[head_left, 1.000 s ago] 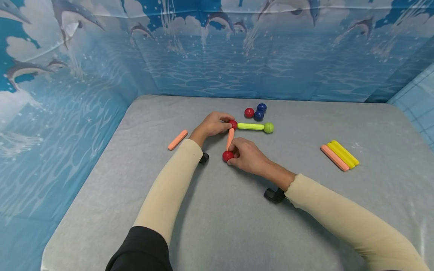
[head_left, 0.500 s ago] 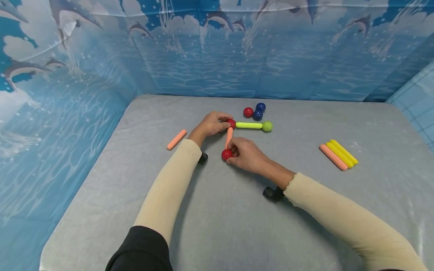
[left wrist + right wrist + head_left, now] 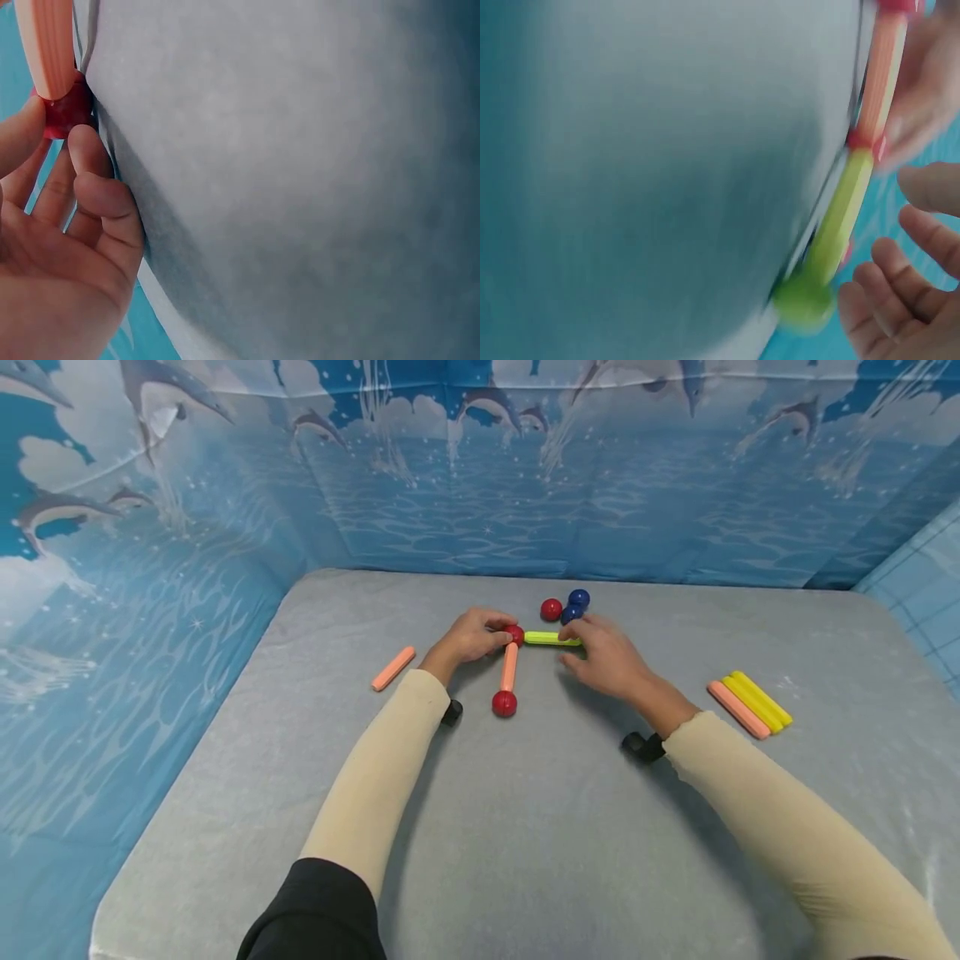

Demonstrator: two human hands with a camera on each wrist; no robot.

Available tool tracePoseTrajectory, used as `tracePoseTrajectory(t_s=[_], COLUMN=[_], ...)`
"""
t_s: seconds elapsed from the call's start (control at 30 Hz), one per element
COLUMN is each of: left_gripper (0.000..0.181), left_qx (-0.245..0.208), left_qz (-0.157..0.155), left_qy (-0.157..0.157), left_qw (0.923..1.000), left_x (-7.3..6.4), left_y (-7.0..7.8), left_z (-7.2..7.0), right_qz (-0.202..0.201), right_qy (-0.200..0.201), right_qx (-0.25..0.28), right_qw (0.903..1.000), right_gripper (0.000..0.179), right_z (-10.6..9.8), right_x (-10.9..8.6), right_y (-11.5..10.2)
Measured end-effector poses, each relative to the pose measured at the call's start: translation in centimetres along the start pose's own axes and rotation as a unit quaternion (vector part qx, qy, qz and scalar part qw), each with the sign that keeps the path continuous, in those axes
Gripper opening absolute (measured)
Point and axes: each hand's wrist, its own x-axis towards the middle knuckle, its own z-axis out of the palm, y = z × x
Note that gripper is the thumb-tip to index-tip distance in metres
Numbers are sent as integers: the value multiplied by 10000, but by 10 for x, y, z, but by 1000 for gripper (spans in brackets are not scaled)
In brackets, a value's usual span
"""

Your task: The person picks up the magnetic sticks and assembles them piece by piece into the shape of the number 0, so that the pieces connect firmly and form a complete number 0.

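Note:
My left hand pinches a red ball at the corner of a joined stick-and-ball piece. From that ball an orange stick runs toward me to another red ball, and a lime-green stick runs right. The left wrist view shows thumb and fingers on the corner red ball, under the orange stick. My right hand hovers at the lime stick's far end with fingers spread and holds nothing. It hides the green ball from the head view; the right wrist view is blurred.
Behind the joined piece lie a loose red ball and two blue balls. A loose orange stick is left of my left hand. Yellow sticks and an orange stick lie to the right. A dolphin-print curtain borders the table.
My right hand has let go of the near red ball and moved up and right to the green ball's end. The left hand stays on the corner red ball.

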Motion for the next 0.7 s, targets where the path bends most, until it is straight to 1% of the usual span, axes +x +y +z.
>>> tracePoseTrajectory(t_s=[0.07,0.13,0.23,0.3,0.37,0.53,0.7], left_gripper=[39,38,38,37,37,37,37], left_qx=[33,63,99,90,76,42,4], left_qz=[-11,-16,-10,10,12,-20,-65], left_qy=[16,36,70,102,136,212,257], left_qw=[10000,10000,9999,9999,9999,9998,9996], left_x=[1,1,1,0,-1,-2,-2], left_y=[0,0,0,0,0,0,1], left_z=[1,1,2,3,3,4,5], right_qz=[249,455,713,820,884,889,962], right_qy=[39,-40,-271,-360,-365,-307,-267], right_qx=[-38,-3,171,252,285,224,277], right_qw=[9997,9990,9969,9957,9950,9953,9946], right_gripper=[34,37,41,40,38,34,29], right_z=[-8,-13,-17,-17,-16,-12,-11], right_x=[5,9,14,16,17,19,19], right_y=[13,23,32,35,35,35,36])
